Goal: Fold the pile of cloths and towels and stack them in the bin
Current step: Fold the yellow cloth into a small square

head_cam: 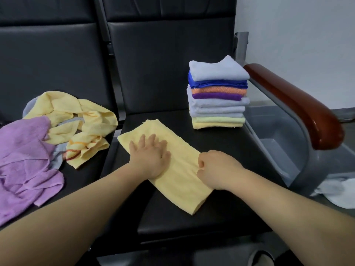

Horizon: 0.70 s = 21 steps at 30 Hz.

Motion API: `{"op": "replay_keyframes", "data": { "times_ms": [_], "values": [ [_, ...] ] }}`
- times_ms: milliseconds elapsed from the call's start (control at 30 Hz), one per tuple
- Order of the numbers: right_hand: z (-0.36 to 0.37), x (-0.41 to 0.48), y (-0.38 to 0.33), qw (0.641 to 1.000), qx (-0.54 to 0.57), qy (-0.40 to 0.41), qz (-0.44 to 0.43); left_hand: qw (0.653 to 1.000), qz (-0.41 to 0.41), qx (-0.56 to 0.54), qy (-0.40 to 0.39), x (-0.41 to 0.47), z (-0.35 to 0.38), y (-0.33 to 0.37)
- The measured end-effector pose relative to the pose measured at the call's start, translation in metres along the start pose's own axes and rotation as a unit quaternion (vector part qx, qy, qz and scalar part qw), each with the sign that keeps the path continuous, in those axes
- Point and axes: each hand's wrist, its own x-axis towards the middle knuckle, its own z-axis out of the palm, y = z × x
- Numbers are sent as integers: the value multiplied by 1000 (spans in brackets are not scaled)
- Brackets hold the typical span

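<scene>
A yellow towel (pixel 180 175), folded into a long strip, lies slanted on the black seat (pixel 192 221). My left hand (pixel 150 155) presses flat on its middle with the fingers spread. My right hand (pixel 217 168) pinches the strip's right edge with curled fingers. A stack of folded cloths (pixel 218 95) in light blue, dark blue, orange, purple and yellow stands at the back right of the seat. An unfolded pile lies on the left seat: a purple towel (pixel 25 162) and yellow cloths (pixel 84 123) over a grey-blue one.
A grey plastic bin (pixel 276 135) sits to the right, beyond the chair's grey frame and brown wooden armrest (pixel 299 104). A white cloth (pixel 338 191) lies beside the bin on the floor. Black seat backs rise behind.
</scene>
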Motion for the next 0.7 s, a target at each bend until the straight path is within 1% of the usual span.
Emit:
{"op": "replay_keyframes", "data": {
  "times_ms": [100,167,200,267,333,400,533,700],
  "values": [
    [0,1,14,996,51,38,56,998,-42,4,37,-19,-6,11],
    [0,7,20,994,55,30,93,997,-63,3,39,-36,-10,19],
    [0,10,22,993,58,17,103,998,-56,-8,35,-45,-10,22],
    [2,13,22,992,69,-2,104,997,-24,-80,-3,-64,-10,28],
    [5,15,22,992,83,-3,90,985,9,-160,-58,-81,-11,36],
    [5,13,21,992,102,0,78,976,48,-191,-90,-96,-12,43],
    [1,5,21,989,130,15,74,974,117,-174,-87,-116,-9,50],
    [6,-5,24,977,194,29,79,976,196,-90,-27,-129,3,51]
  ]
}}
